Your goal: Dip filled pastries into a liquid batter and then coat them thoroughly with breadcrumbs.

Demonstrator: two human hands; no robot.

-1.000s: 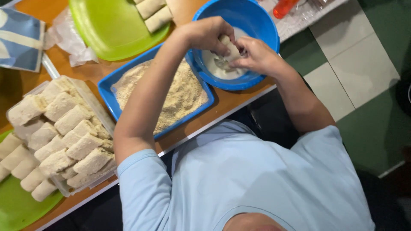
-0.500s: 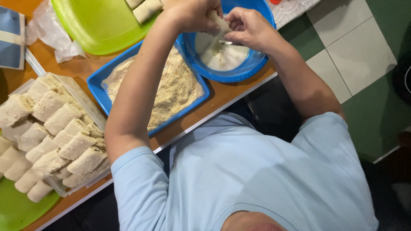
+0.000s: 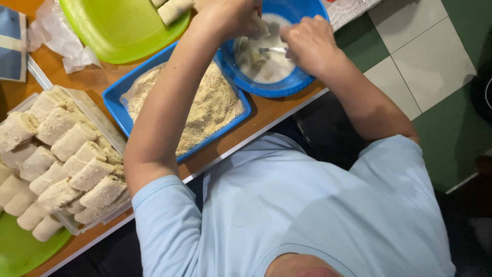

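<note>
A round blue bowl (image 3: 302,84) of white batter stands at the table's edge. My left hand (image 3: 228,15) is above its left side, closed on a pale roll (image 3: 260,26) wet with batter. My right hand (image 3: 307,43) is over the bowl's right side and grips a metal spoon (image 3: 271,50) whose end reaches into the batter. Another pale lump (image 3: 254,57) lies in the batter below the spoon. My left forearm crosses over a blue rectangular tray (image 3: 115,100) of breadcrumbs (image 3: 210,107).
A clear container (image 3: 100,120) at the left holds several crumb-coated rolls (image 3: 72,141). A green plate (image 3: 118,25) at the top carries plain rolls (image 3: 174,9). Another green plate (image 3: 15,251), crumpled plastic (image 3: 56,33), tiled floor (image 3: 430,56) at the right.
The view has shifted, so the bowl sits higher in frame. My hands have parted over the bowl; the right one now shows a spoon in the batter.
</note>
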